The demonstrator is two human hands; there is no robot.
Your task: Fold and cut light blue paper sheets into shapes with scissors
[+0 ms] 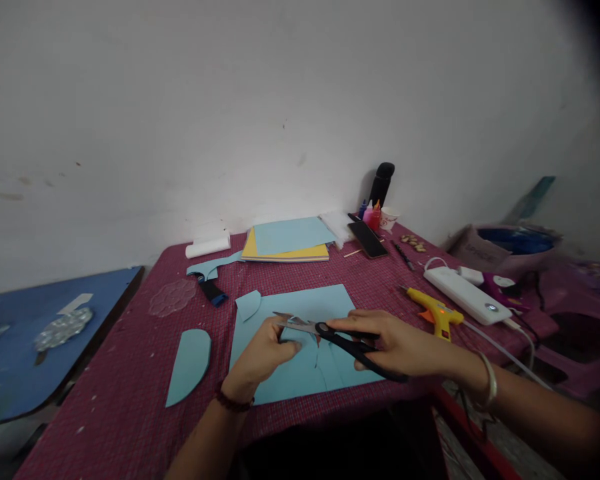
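Note:
Black-handled scissors (pixel 350 345) are gripped in my right hand (pixel 397 341), with fingers through the handles. Their blades are parted and point left, close to the fingertips of my left hand (pixel 263 352). That hand is closed in a pinch on a small piece of light blue paper (pixel 307 333), much of it hidden behind the fingers and blades. Under both hands lies a larger light blue sheet (pixel 290 385). A blue half-round cutout (pixel 189 363) rests to the left, and a smaller cut piece (pixel 249 305) sits on the sheet's upper left corner.
A yellow glue gun (pixel 437 312) with a lit orange light lies right, beside a white power strip (pixel 467 293). Stacked coloured paper (pixel 293 237), a phone (pixel 367 239), small paint bottles (pixel 373 215) and a black bottle (pixel 381 183) stand behind. Blue scraps (pixel 215 265) lie back left.

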